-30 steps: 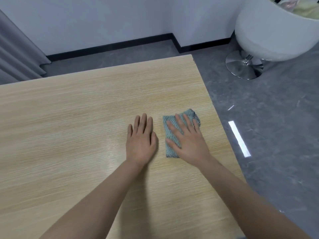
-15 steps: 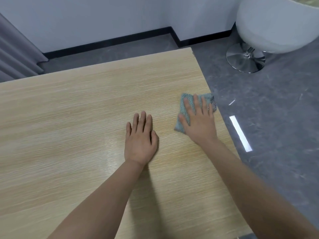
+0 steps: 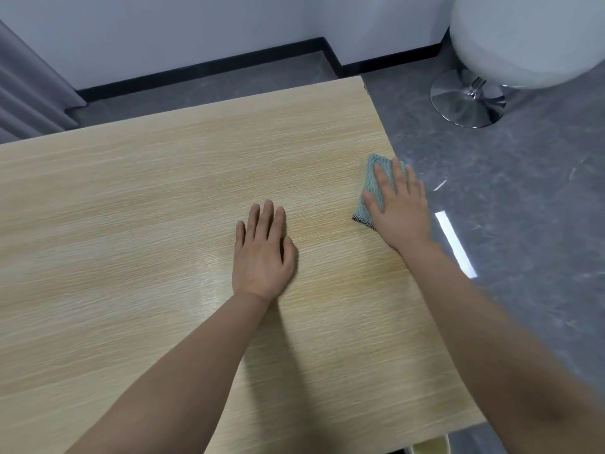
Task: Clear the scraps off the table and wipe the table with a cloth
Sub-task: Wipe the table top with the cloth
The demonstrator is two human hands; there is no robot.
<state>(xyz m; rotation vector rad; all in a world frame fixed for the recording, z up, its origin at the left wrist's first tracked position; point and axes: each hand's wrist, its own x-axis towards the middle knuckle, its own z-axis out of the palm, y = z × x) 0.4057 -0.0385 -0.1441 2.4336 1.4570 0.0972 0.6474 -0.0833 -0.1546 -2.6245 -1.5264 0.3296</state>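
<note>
- Teal and knitted, the cloth lies flat on the table, right at the table's right edge, under our right hand.
- Our right hand presses on the cloth with fingers straight and spread; nothing is pinched or gripped.
- Our left hand rests palm-down on the bare table, fingers straight and close together, well apart from the cloth.
- We see no scraps on the table, so we judge the wiping step is in hand.
- The next move likely calls for steady downward pressure and a stroke back inward from the table's edge, so the cloth does not slip off.
- Against the picture 1 second ago, the cloth and right hand have slid outward to the table's edge; the left hand has stayed put.
</note>
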